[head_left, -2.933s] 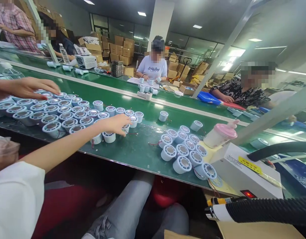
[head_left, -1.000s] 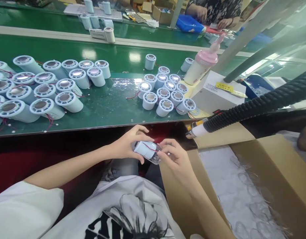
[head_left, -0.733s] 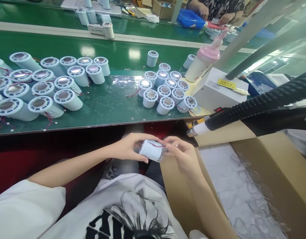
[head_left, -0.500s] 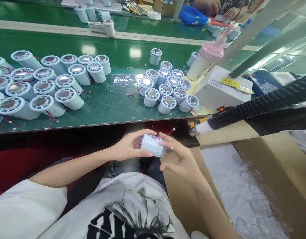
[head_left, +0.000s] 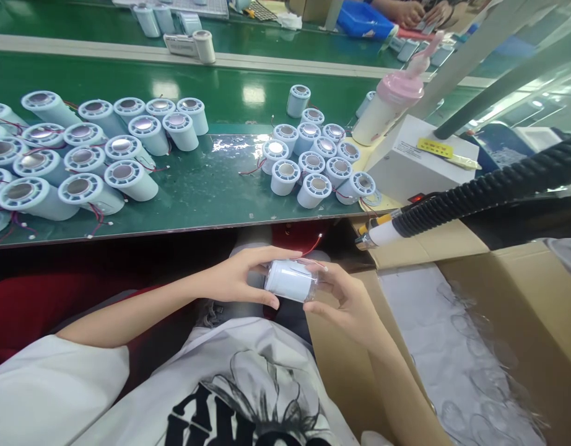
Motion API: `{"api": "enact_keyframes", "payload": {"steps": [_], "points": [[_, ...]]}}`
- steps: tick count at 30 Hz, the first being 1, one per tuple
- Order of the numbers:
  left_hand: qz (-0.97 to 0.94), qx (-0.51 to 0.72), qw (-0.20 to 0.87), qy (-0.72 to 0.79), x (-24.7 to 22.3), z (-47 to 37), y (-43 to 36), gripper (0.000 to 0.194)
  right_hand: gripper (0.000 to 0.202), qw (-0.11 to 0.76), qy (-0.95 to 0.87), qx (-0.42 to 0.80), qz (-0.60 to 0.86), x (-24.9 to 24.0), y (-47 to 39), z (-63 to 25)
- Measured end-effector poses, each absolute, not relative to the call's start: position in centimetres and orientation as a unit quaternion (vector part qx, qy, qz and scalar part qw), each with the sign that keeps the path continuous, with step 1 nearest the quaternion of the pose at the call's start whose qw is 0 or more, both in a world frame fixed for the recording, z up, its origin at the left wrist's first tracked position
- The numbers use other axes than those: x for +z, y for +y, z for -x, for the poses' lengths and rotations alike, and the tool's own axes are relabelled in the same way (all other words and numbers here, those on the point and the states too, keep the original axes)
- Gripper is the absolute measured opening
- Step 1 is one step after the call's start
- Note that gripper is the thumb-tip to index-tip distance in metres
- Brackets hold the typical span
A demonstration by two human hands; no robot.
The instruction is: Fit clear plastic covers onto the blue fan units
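Here both hands are on one pale blue cylinder [head_left: 290, 280] in clear plastic, held on its side over the lap, just off the front edge of the green surface [head_left: 211, 204]. The left hand [head_left: 241, 275] has its fingers and thumb clamped around one end; the right hand [head_left: 348, 300] grips the other end, thumb below, fingers above. Thin red wires [head_left: 313, 246] poke up beside the right fingers, small white connectors at their tips. Up on the surface, a big group of similar cylinders [head_left: 85, 158] stands at the left, a smaller cluster [head_left: 313, 155] at the right, near a pink-topped bottle [head_left: 390, 102] and a white box [head_left: 413, 161]. An open carton [head_left: 513, 328] sits to the right, clear plastic pieces inside.
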State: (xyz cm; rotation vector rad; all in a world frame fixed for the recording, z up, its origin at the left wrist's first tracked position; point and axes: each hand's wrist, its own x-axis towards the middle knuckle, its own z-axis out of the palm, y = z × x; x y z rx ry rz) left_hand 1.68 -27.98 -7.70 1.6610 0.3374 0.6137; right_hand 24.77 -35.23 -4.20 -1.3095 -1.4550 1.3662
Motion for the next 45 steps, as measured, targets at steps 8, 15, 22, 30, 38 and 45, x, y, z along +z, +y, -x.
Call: {"api": "enact_keyframes", "payload": {"steps": [8, 15, 22, 30, 38, 45], "points": [[-0.749, 0.262, 0.594, 0.135, -7.4, -1.5, -28.0, 0.075, 0.044, 0.375, -0.477, 0.604, 0.517, -3.4, -35.3, -24.3], [-0.757, 0.271, 0.580, 0.129, -7.8, -1.4, -28.0, 0.073, 0.045, 0.374, -0.404, 0.655, 0.517, -3.3, -35.2, -23.7], [-0.759, 0.273, 0.577, 0.126, -7.8, -1.4, -27.9, 0.071, 0.044, 0.373, -0.361, 0.687, 0.509, -4.0, -35.0, -23.6], [-0.774, 0.273, 0.559, 0.118, -7.6, -1.2, -27.7, 0.070, 0.056, 0.334, -0.313, 0.714, 0.529, -4.8, -34.8, -23.2], [-0.792, 0.307, 0.520, 0.092, -7.7, -1.4, -27.5, 0.071, 0.067, 0.273, -0.252, 0.770, 0.519, -4.6, -34.4, -22.3], [-0.767, 0.297, 0.554, 0.126, -7.5, -1.5, -28.2, 0.066, 0.075, 0.216, -0.249, 0.793, 0.513, -4.9, -34.8, -22.1]]}}
